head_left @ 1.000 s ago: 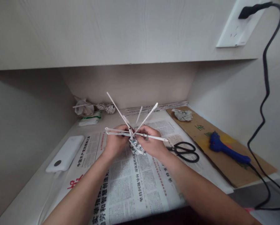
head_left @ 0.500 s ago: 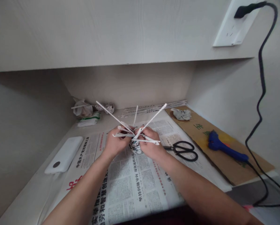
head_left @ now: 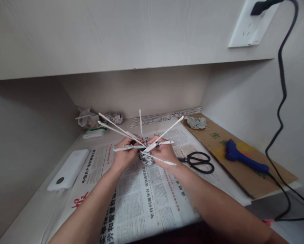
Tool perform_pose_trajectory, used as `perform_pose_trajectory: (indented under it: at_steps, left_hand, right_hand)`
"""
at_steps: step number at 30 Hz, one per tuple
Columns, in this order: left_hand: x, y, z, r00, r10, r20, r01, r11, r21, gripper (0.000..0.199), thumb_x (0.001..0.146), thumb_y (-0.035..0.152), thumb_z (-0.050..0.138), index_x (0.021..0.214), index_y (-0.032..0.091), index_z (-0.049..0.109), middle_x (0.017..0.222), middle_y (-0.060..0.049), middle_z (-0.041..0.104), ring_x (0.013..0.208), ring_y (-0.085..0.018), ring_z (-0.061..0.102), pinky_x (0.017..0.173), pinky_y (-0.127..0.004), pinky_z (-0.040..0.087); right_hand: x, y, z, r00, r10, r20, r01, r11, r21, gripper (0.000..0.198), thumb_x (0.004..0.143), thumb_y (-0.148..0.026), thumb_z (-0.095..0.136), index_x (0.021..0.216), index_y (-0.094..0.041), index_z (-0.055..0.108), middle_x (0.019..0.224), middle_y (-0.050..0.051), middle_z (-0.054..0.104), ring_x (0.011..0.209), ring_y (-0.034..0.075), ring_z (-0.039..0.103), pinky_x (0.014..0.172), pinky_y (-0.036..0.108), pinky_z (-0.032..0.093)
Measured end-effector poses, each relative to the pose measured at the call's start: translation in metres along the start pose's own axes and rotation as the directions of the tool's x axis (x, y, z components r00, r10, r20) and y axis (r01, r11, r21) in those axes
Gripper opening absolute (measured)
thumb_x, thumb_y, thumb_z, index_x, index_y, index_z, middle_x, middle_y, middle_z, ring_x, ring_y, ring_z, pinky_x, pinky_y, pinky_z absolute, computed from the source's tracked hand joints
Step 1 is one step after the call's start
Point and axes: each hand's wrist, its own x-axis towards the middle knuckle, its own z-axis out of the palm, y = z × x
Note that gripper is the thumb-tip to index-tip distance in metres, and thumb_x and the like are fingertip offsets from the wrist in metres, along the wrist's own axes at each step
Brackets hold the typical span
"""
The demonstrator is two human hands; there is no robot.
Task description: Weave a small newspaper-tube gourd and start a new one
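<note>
Between my two hands is a small round piece woven from rolled newspaper point(head_left: 147, 158), with several pale paper rods point(head_left: 167, 129) fanning out from its top. My left hand point(head_left: 126, 154) is closed around its left side, the fingers partly hidden behind the rods. On the other side my right hand point(head_left: 165, 152) grips it, fingers curled near the rim where the rods cross. Beneath lies a spread newspaper point(head_left: 138, 200). Black-handled scissors point(head_left: 200, 162) rest just right of my right hand, their blades partly hidden by my wrist.
A blue glue gun point(head_left: 244, 159) lies on a cardboard sheet point(head_left: 253, 186) at right, with a crumpled grey wad point(head_left: 196, 122) behind. Its black cord point(head_left: 281, 112) hangs nearby. Paper rods point(head_left: 164, 117), a plastic bag point(head_left: 87, 119) and woven balls point(head_left: 115, 118) sit at the back; a white power bank point(head_left: 69, 169) left.
The woven piece has turned slightly between my hands. Its rods point in different directions, with another long one now showing toward the left. Both hands still hold it in about the same place.
</note>
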Motion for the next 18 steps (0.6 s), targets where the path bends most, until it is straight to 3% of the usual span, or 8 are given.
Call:
perform_pose_trajectory:
  at_steps: [3, 6, 9, 13, 18]
  left_hand:
    - [0.001, 0.003, -0.003, 0.998, 0.013, 0.059, -0.011, 0.999, -0.032, 0.016, 0.077, 0.027, 0.066, 0.087, 0.016, 0.068, 0.086, -0.006, 0.071, 0.079, -0.019, 0.065, 0.07, -0.028, 0.05]
    - [0.0, 0.006, -0.005, 0.996, -0.009, 0.09, 0.015, 0.998, -0.064, 0.013, 0.074, 0.025, 0.068, 0.083, 0.016, 0.07, 0.082, -0.006, 0.071, 0.076, -0.019, 0.065, 0.066, -0.027, 0.05]
    - [0.0, 0.005, -0.005, 0.995, 0.032, 0.091, -0.024, 0.996, -0.085, 0.006, 0.075, 0.021, 0.066, 0.078, 0.017, 0.069, 0.078, -0.003, 0.069, 0.071, -0.017, 0.064, 0.063, -0.025, 0.05]
    - [-0.001, 0.001, -0.003, 0.986, 0.15, 0.076, -0.148, 0.988, -0.035, 0.006, 0.076, 0.016, 0.064, 0.078, 0.019, 0.07, 0.083, -0.003, 0.07, 0.079, -0.017, 0.064, 0.072, -0.026, 0.05]
    - [-0.004, 0.004, -0.001, 0.981, 0.187, 0.054, -0.188, 0.982, 0.019, 0.005, 0.077, 0.017, 0.065, 0.078, 0.019, 0.069, 0.084, -0.003, 0.07, 0.081, -0.018, 0.065, 0.077, -0.029, 0.05]
  right_hand:
    - [0.0, 0.0, -0.001, 1.0, -0.015, 0.011, 0.015, 1.0, -0.016, 0.011, 0.075, -0.011, 0.057, 0.08, -0.02, 0.061, 0.081, 0.001, 0.069, 0.072, 0.016, 0.065, 0.067, 0.027, 0.05]
    - [0.001, 0.001, -0.002, 0.999, -0.015, 0.028, 0.015, 1.0, -0.014, 0.009, 0.076, -0.014, 0.057, 0.079, -0.021, 0.062, 0.083, 0.001, 0.07, 0.076, 0.016, 0.065, 0.069, 0.028, 0.05]
    - [0.004, 0.002, -0.003, 0.996, 0.09, 0.03, -0.091, 0.995, 0.042, 0.006, 0.075, -0.016, 0.059, 0.077, -0.021, 0.062, 0.083, 0.001, 0.07, 0.074, 0.017, 0.066, 0.068, 0.028, 0.051]
    - [0.008, 0.001, -0.005, 0.964, 0.264, 0.018, -0.264, 0.951, 0.16, 0.005, 0.073, -0.024, 0.064, 0.076, -0.02, 0.062, 0.07, 0.0, 0.069, 0.064, 0.017, 0.065, 0.061, 0.028, 0.05]
    - [0.008, -0.008, -0.003, 0.952, 0.302, 0.044, -0.303, 0.913, 0.272, 0.019, 0.071, -0.033, 0.069, 0.083, -0.019, 0.065, 0.067, 0.0, 0.066, 0.057, 0.015, 0.061, 0.055, 0.027, 0.048]
